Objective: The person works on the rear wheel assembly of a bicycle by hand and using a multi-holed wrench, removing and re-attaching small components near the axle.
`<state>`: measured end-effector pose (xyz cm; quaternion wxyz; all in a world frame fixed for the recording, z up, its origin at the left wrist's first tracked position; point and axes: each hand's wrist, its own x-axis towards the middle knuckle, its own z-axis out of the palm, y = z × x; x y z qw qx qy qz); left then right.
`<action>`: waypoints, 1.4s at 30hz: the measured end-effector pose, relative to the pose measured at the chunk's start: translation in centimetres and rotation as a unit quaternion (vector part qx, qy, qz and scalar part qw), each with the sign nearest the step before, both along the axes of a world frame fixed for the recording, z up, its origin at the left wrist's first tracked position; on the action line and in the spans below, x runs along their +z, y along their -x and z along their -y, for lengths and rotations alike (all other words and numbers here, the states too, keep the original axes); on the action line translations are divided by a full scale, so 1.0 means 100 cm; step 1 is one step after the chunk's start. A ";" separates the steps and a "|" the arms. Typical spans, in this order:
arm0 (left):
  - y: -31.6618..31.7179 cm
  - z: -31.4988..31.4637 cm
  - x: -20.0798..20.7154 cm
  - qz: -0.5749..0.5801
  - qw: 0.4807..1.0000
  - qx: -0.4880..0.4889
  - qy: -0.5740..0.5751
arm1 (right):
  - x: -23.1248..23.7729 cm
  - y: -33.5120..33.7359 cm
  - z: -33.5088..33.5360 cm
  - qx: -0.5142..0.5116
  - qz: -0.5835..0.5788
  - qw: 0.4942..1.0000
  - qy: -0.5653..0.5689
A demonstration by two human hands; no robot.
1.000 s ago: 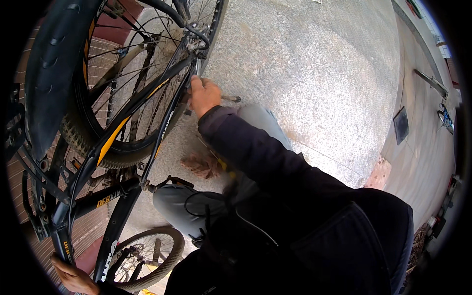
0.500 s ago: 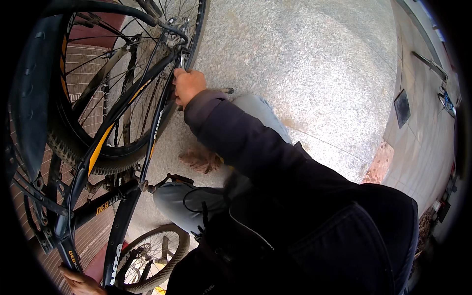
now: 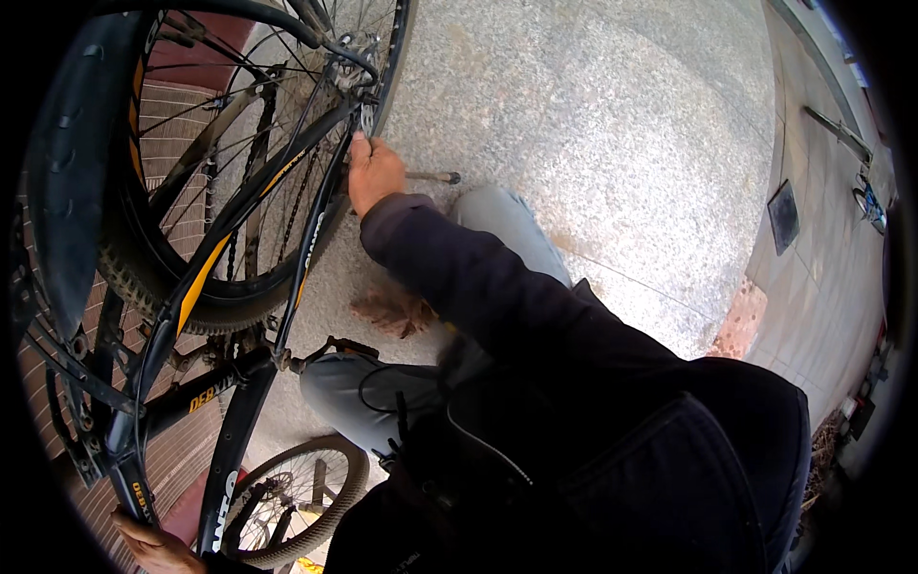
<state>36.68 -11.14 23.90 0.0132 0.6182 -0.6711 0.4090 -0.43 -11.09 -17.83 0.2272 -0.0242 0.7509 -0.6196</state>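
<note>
A black bicycle with yellow and white markings fills the left side, its frame tube (image 3: 251, 421) slanting across the view. At the hub of its spoked wheel (image 3: 346, 65), my right hand (image 3: 376, 177) is closed around a silver wrench (image 3: 366, 119), thumb lying along it. The wrench's upper end is against the metal parts by the hub; the rest is hidden in my fingers. At the lower left, my left hand (image 3: 153, 547) rests closed round the frame's top tube (image 3: 137, 488), some of its fingers out of sight behind it.
A kickstand (image 3: 435, 177) sticks out beside my right hand. The pedal (image 3: 352, 348) is close to my jeans-clad knee (image 3: 344, 392). Another wheel (image 3: 349, 478) lies below. Brown dried leaves (image 3: 397, 314) are on the stone floor (image 3: 593, 115); a dark mat (image 3: 783, 217) is farther right.
My right hand has shifted slightly right and down, and its thumb now points up along the wrench. The bicycle's upper part has moved a little rightward. My left hand stays put.
</note>
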 end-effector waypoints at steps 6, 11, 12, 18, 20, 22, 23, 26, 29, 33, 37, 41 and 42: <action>0.005 -0.001 -0.004 0.011 0.998 -0.055 -0.004 | -0.055 0.012 0.002 -0.002 -0.087 0.995 0.045; 0.002 -0.004 -0.002 0.002 1.000 -0.019 0.000 | -0.049 0.010 -0.007 0.037 -0.095 0.994 0.040; 0.004 -0.003 -0.003 -0.001 1.000 -0.009 -0.003 | -0.049 0.008 -0.010 0.041 -0.089 0.995 0.035; 0.002 -0.003 -0.003 0.027 0.999 -0.036 -0.002 | -0.033 0.007 -0.017 0.051 -0.063 0.996 0.038; 0.001 -0.002 -0.002 0.028 0.999 -0.037 -0.001 | -0.033 0.011 -0.016 0.059 -0.043 0.996 0.046; -0.002 0.002 0.000 0.031 0.998 -0.054 -0.002 | -0.041 0.014 -0.015 0.058 -0.042 0.996 0.059; -0.003 0.002 0.001 0.024 0.998 -0.051 0.003 | -0.044 0.014 -0.014 0.053 -0.052 0.996 0.058; 0.006 -0.004 -0.001 0.007 0.999 -0.039 0.009 | -0.047 0.013 -0.012 0.032 -0.074 0.995 0.056; 0.004 -0.002 -0.006 -0.003 0.999 -0.032 0.000 | -0.030 0.008 -0.014 0.014 -0.059 0.997 0.046; 0.003 -0.004 -0.001 0.038 0.999 -0.031 0.014 | -0.016 0.007 -0.020 0.049 0.023 0.998 0.045; -0.008 0.003 0.002 0.099 0.990 -0.101 0.012 | -0.030 0.001 -0.014 0.019 0.027 0.998 0.045; 0.002 -0.005 0.000 0.046 0.998 -0.043 -0.003 | -0.035 0.000 -0.011 -0.001 -0.006 0.997 0.076; 0.000 -0.002 0.000 0.068 0.995 -0.071 -0.003 | -0.033 0.005 -0.015 0.020 0.005 0.996 0.082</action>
